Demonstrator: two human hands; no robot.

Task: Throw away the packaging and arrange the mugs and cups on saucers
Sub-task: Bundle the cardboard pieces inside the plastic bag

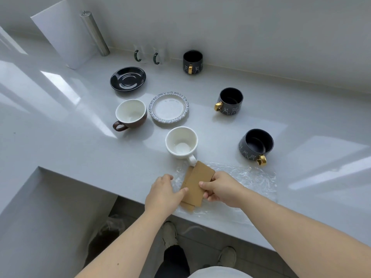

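Observation:
Brown cardboard pieces (197,181) lie on a sheet of clear bubble wrap (253,177) at the counter's front edge. My right hand (220,188) grips the cardboard from the right; my left hand (164,192) holds its left side. Just beyond stands a white cup (181,142). A brown cup with a white inside (130,114) sits left of a white saucer with a grey frilled rim (169,107). A black saucer (127,78) lies farther back. Three dark mugs with gold handles stand at the back (192,61), the middle right (229,101) and the near right (256,145).
Two clear glass cups with dark handles (148,56) stand by the wall. A steel cylinder (94,33) and a white board (64,35) lean at the back left. Below the counter's edge a bin with a clear bag (108,235) sits on the floor by my feet.

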